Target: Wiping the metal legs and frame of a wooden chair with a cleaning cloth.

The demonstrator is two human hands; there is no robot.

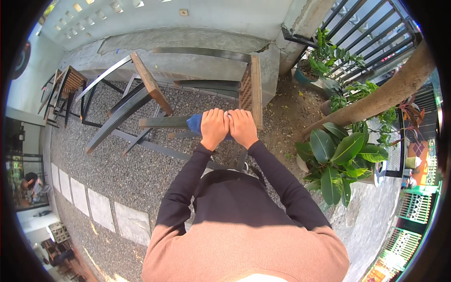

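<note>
Both of my hands are side by side in front of me, thumbs touching. My left hand (214,127) and my right hand (243,127) are closed over a blue cloth (194,124). The cloth is wrapped around a dark leg (164,122) of a stool turned on its side. The leg's brown tip points left. Just past my right hand is the stool's wooden slatted seat (257,91), standing on edge. More of its dark legs (208,84) reach left beyond my hands. My fingers hide the part of the leg beneath them.
Another tipped stool (151,81) lies to the left, legs sloping toward me. Farther left stand more slatted stools (70,83). Gravel (123,176) with square paving slabs (102,205) covers the ground. On the right are a leaning tree trunk (373,95) and a large-leaved plant (338,158).
</note>
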